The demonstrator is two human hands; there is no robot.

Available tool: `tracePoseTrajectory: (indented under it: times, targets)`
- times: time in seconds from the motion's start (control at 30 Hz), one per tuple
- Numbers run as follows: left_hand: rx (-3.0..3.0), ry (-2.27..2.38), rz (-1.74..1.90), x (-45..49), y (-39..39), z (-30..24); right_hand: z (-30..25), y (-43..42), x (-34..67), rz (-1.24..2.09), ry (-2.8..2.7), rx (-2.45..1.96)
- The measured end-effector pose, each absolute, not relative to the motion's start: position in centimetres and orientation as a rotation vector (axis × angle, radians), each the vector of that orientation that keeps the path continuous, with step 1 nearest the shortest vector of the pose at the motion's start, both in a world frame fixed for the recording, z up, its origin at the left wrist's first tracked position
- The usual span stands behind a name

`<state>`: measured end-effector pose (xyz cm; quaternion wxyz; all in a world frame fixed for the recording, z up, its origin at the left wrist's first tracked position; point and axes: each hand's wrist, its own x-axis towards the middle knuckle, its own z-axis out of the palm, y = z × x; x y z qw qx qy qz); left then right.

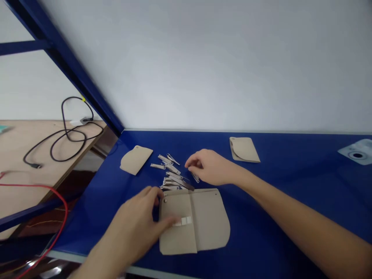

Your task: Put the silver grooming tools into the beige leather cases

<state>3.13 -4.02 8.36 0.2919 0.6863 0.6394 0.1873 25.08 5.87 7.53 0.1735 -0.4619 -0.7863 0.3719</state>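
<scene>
An open beige pouch (203, 221) lies flat on the blue table (290, 178) in front of me. My left hand (136, 228) rests on its left edge, thumb pressing a small silver tool (183, 221) into the pouch. My right hand (210, 167) hovers just behind the pouch with fingers pinched around a small metal tool (195, 177). A loose pile of several silver nail tools (171, 172) lies between the hands, behind the pouch.
A closed beige pouch (136, 159) lies at the left of the pile and another (244, 149) at the back right. A grey device (357, 152) sits at the far right. Black cable (68, 135) and red wire (58, 201) lie on the wooden bench to the left.
</scene>
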Motion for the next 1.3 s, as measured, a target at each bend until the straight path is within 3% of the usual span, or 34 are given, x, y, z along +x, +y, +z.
tracePoseTrajectory:
  times: [0.27,0.5,0.63,0.9,1.3]
  targets:
    - [1.645,1.751,0.593,3.0,-5.9,6.5,8.9,5.2,25.0,1.504,-1.994,-1.153]
    - [1.384,1.331,0.756,2.5,-2.5,9.2,10.1,4.9,24.6,1.609,-1.737,-1.047]
    - [1.294,1.189,0.852,2.8,1.7,9.5,11.1,5.2,25.3,1.400,-1.726,-1.042]
    - [1.018,1.043,0.947,5.0,5.7,7.5,9.6,5.7,25.4,0.608,-2.018,-1.076]
    - [1.072,1.157,0.973,4.2,5.1,6.2,6.7,5.8,24.2,0.310,-2.258,-0.873]
